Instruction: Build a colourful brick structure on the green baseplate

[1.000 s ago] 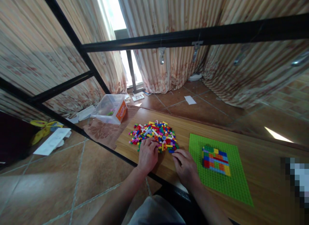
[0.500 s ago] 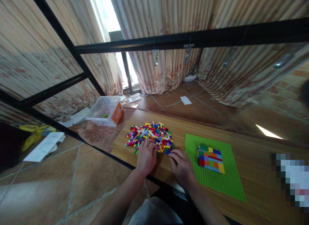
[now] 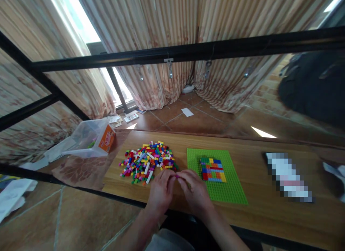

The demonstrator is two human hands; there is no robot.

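A heap of small coloured bricks [image 3: 147, 161] lies on the wooden table [image 3: 256, 164]. To its right is a green baseplate [image 3: 229, 186] bearing a flat block of mixed-colour bricks [image 3: 212, 169]. My left hand [image 3: 161, 190] and my right hand [image 3: 194, 192] meet at the near edge of the heap, fingertips pinched together on a tiny piece, perhaps pink, too small to name. Both hands rest just left of the baseplate.
A clear plastic box with an orange label [image 3: 93, 138] sits on a brown mat [image 3: 81, 170] left of the table. A black metal frame bar [image 3: 188, 51] crosses above. Papers lie on the tiled floor [image 3: 187, 112]. A dark bag [image 3: 312, 85] is at the right.
The view has swung right. Both hands drew back from the heap and came together, fingertips now pinched on a small piece between them.
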